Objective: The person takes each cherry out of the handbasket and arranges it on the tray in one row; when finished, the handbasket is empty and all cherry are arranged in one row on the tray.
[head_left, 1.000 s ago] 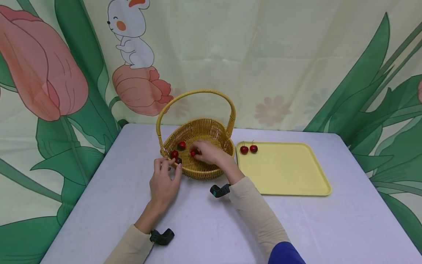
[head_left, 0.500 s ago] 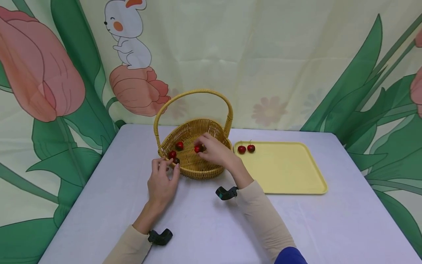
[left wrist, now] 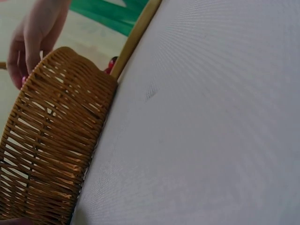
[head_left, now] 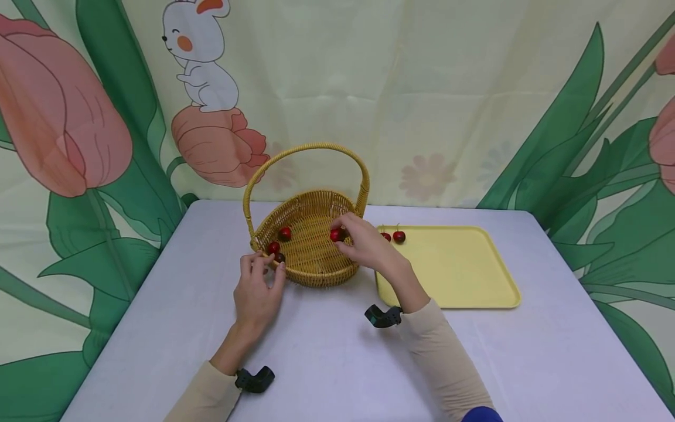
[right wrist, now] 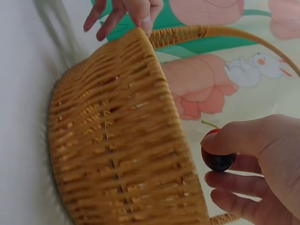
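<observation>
Between thumb and fingers, my right hand (head_left: 366,243) pinches a dark red cherry (head_left: 336,235) over the right side of the wicker basket (head_left: 316,252). The right wrist view shows this cherry (right wrist: 219,159) with its thin green stem, close to the basket rim. My left hand (head_left: 257,296) holds the rim at the front left, beside the handle's base. Just inside that rim sit a red cherry (head_left: 273,247) and a darker cherry (head_left: 279,257). Another cherry (head_left: 285,234) lies a little farther back in the basket.
Right of the basket lies a yellow tray (head_left: 448,275). Two stemmed cherries rest at its back left corner, one (head_left: 399,237) in full view and one (head_left: 386,237) partly behind my right hand. The basket's tall handle (head_left: 316,146) arches over it. A printed curtain (head_left: 337,88) hangs behind the table.
My right hand has lifted the cherry from the middle of the basket and carried it right toward the tray side. My left hand keeps its place at the rim.
</observation>
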`<state>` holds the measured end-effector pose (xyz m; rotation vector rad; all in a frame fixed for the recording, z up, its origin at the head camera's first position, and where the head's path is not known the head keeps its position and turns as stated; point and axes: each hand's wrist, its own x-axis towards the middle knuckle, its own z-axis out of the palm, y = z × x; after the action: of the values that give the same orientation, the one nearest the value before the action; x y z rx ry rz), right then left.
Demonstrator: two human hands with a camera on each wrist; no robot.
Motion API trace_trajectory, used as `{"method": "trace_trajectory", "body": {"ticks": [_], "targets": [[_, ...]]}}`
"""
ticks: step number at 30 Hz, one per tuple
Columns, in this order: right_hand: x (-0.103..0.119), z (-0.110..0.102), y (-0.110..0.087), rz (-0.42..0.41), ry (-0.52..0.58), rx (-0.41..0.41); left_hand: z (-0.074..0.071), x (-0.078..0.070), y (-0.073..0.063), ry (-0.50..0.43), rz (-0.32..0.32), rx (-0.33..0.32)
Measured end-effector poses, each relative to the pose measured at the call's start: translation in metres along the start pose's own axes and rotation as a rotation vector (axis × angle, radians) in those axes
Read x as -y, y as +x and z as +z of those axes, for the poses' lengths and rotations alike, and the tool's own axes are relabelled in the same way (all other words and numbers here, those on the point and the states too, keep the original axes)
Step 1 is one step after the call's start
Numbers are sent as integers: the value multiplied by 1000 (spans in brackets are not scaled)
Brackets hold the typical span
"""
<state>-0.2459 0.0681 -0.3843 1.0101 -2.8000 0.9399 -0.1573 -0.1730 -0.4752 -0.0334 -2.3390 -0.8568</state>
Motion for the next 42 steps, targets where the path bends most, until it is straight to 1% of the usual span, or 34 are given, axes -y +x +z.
{"method": "trace_trajectory", "body": {"ticks": [9, 14, 19, 24, 27, 34, 39, 42], "targets": [[-13, -11, -17, 0, -19, -81, -1, 0, 0, -6, 4, -1], [-22, -16, -25, 12, 20, -119, 0, 1, 0, -8, 8, 0], [-32, -22, -29, 49, 67, -137, 0, 1, 0, -10, 8, -2], [-43, -30, -32, 89, 80, -159, 0, 0, 1, -18, 8, -2], [-51, -34, -34, 123, 87, -180, 0, 0, 0, -17, 7, -2], [-71, -43, -41, 245, 98, -220, -1, 1, 0, -18, 15, -8], [-88, -44, -47, 326, 108, -265, 0, 1, 1, -14, 23, -9], [-99, -44, -49, 361, 103, -285, 0, 1, 1, -11, 25, -11]]}}
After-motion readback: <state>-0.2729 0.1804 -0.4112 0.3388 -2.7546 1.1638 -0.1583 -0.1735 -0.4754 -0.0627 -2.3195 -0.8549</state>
